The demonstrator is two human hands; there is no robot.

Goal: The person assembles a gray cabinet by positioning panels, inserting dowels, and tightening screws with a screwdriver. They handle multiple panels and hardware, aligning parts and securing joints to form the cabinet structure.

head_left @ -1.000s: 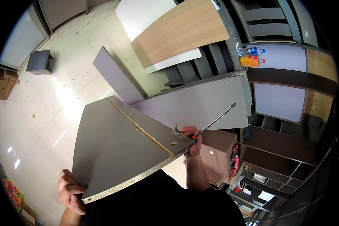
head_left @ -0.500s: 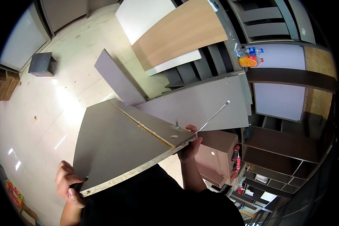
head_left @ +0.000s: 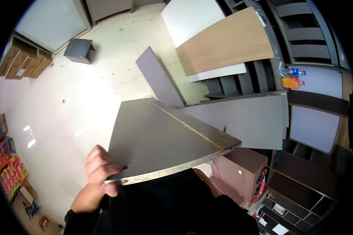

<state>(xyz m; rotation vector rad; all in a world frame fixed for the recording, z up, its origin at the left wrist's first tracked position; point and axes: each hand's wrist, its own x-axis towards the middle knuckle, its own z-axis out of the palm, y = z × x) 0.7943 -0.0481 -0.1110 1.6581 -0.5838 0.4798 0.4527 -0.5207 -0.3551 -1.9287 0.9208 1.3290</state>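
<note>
Grey laminate over raw chipboard — that's the board [head_left: 157,137] held up in front of the black shirt [head_left: 157,203], on the near-left side of the long panel [head_left: 239,121]. Left hand [head_left: 101,168] pinches its near-left corner, fingers over the top, thumb down at the edge. Right hand is hidden, only the forearm [head_left: 206,182] shows, so can't tell what that one's doing. My worry: a corner pinch could let the thing twist or slip if the other side isn't supported, and that bare edge could crumble. The metal peg [head_left: 224,128] might also snag if the board tips toward the long panel. Shiny tile floor [head_left: 82,102] left of the long panel — rough on dropped corners. Dark stool [head_left: 77,49] far left of it, wood-look sheet [head_left: 227,41] beyond it, bottles [head_left: 292,82] past its far right corner, brown cabinet [head_left: 243,168] on its near side.
</note>
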